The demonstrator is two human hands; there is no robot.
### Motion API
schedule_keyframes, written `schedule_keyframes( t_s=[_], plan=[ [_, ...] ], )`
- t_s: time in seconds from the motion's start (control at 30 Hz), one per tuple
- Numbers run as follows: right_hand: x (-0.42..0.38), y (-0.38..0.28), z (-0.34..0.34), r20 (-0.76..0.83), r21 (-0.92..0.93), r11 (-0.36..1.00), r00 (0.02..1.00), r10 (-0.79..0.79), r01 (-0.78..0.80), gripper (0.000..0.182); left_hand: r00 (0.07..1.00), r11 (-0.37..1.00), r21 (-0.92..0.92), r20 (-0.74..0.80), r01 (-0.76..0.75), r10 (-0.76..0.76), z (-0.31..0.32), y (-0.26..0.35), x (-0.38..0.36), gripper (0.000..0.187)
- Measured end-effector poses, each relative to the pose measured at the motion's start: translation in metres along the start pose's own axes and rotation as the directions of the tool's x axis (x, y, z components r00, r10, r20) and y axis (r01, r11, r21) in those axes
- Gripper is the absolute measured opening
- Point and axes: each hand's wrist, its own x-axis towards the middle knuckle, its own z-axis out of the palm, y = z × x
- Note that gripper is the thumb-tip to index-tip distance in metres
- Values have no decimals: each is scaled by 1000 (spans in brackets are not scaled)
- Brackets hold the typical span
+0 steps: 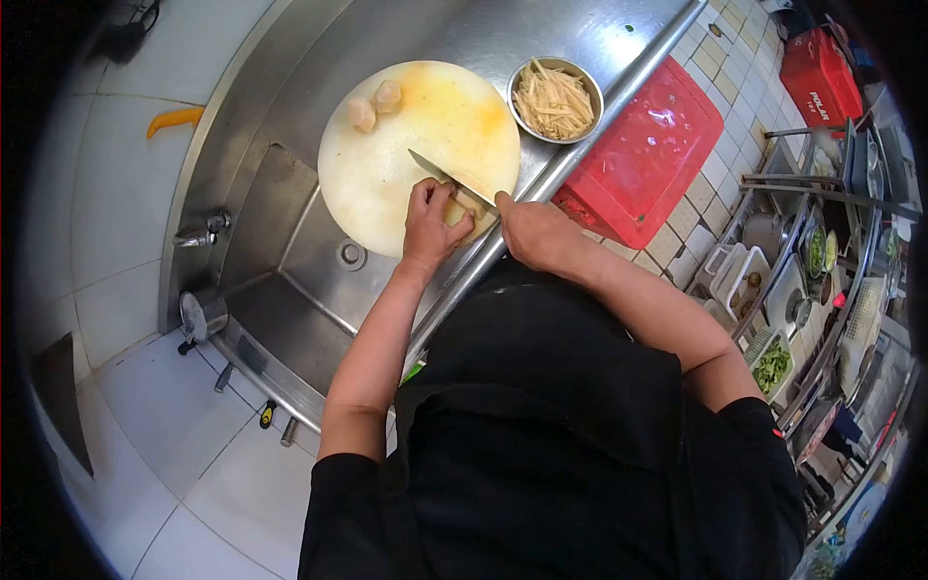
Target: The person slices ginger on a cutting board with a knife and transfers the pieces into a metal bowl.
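A round white cutting board lies across the steel sink and counter, with yellow stains on it. My right hand is closed around the handle of a knife, its blade angled up and left over the board. My left hand has its fingers curled on a pale yellow root piece, which looks like ginger, right beside the blade. Two pale peeled lumps rest at the board's far left. Beside the board stands a metal bowl full of thin pale strips.
A steel sink basin with a tap lies to the left. The counter's rounded edge runs past my waist. On the right are a red lidded bin and racks holding containers and vegetables.
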Motion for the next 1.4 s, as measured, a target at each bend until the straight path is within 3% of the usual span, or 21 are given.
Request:
schedule_keyframes(
  t_s=[0.37, 0.67, 1.1, 1.17, 1.4],
  plan=[
    [-7, -2, -15, -55, 66, 998, 998, -14, 18, 23, 999, 999, -15, -24, 30, -30, 4, -2, 0, 48],
    [-35, -1, -18, -2, 43, 999, 1000, 13, -13, 24, 998, 997, -43, -16, 60, -61, 3, 0, -1, 50],
    [-7, 5, -4, 12, 31, 998, 999, -50, 50, 24, 1000, 999, -23, -9, 26, -26, 0, 1, 1, 49],
    [7, 11, 12, -57, 44, 997, 997, -56, 59, 24, 1000, 1000, -10, -23, -9, 8, -1, 0, 0, 49],
    [6, 4, 1, -43, 7, 1000, 999, -30, 31, 25, 998, 998, -44, 31, 47, -45, -4, 5, 3, 50]
  ],
)
